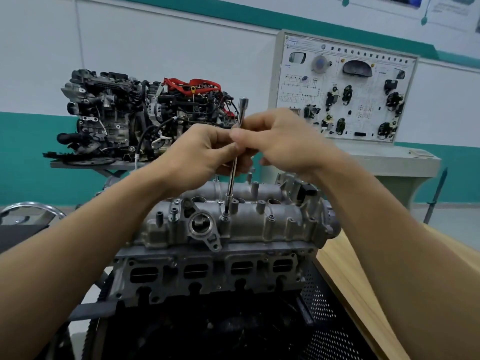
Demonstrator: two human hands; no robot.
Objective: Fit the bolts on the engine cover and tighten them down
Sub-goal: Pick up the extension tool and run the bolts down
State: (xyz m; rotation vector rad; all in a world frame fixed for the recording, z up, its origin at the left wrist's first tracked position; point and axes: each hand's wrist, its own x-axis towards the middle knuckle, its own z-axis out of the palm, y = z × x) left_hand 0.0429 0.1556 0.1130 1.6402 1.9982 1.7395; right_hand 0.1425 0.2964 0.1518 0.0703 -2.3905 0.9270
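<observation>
Second engine (140,118) on stand behind; wiring display board (342,92) right; wooden bench (345,268).

On the white training board (374,89) at the back right, a round Volkswagen-type emblem (323,46) at the left of the header strip. Beside it, one row of dark Chinese characters (368,53) running across the top, the first few resembling 发动机, the rest too blurred to read with certainty. In the board's top left corner, a small printed label (292,42), illegible. Below it, a circuit diagram (298,87) with fine print too small to read. High on the wall, posters (450,10) with faint, unreadable lines of text.
</observation>
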